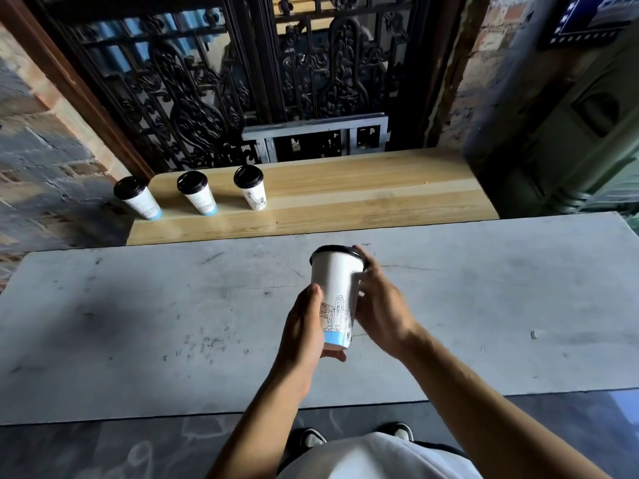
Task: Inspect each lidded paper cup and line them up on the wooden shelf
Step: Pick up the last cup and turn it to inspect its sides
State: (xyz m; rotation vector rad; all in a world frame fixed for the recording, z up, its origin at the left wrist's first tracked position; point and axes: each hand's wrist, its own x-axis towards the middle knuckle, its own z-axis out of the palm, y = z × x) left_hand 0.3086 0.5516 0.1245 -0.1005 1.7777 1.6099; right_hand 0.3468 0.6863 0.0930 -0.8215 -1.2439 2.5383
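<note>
A white paper cup (335,288) with a black lid, line drawings and a blue band at its base is held above the grey table, tilted with the lid away from me. My left hand (302,331) cups its base and lower side. My right hand (378,305) grips its right side, fingers reaching the lid rim. Three more lidded cups stand in a row at the left end of the wooden shelf (363,198): the left cup (138,198), the middle cup (197,192) and the right cup (250,187).
A scuffed grey table (138,323) lies between me and the shelf. Behind the shelf stands a black ornate iron grille (214,98) with a small metal frame (314,136) leaning on it. Brick walls flank both sides. My shoes show below the table edge.
</note>
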